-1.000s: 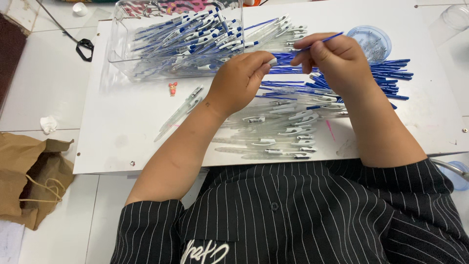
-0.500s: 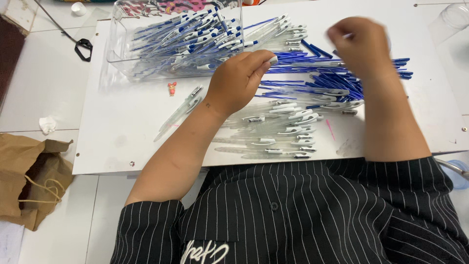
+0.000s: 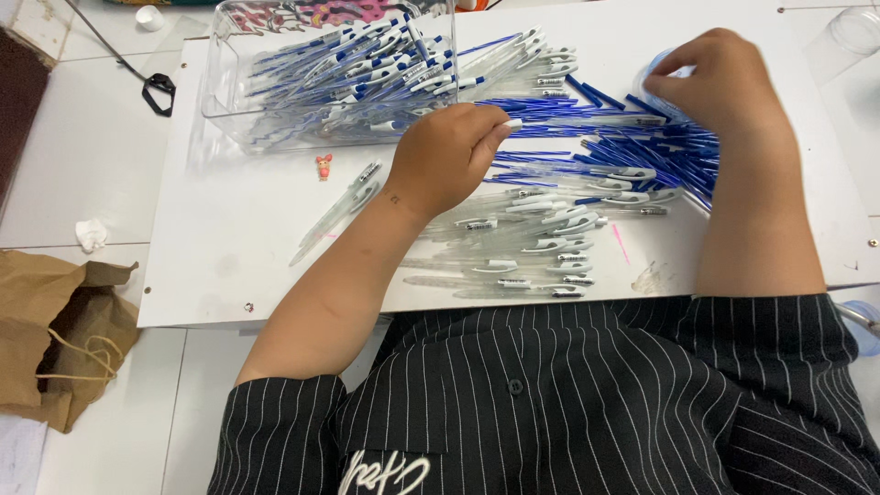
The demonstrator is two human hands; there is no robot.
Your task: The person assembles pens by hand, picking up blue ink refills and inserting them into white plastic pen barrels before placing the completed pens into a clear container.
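Fingers of the left hand [image 3: 449, 151] are curled loosely into a narrow, half-closed fist over the middle of the board [image 3: 229, 266]; whether anything is pinched inside cannot be told. The right hand [image 3: 724, 87] is bent downward over the blue refills [image 3: 642, 151], fingertips close together at the far edge of that pile, beside a clear round lid [image 3: 653, 78]; a refill may be pinched, but the grip is hidden. Clear barrels [image 3: 541, 243] are laid in a loose row just below the refills, nearer the body. Finished pens are heaped in the clear tray [image 3: 330, 73] at the far left, and one pen [image 3: 339, 206] lies apart on the board. The step in hand is judged to be picking a refill from the pile. A barrel would be needed next, steadied so the refill can be slid in straight.
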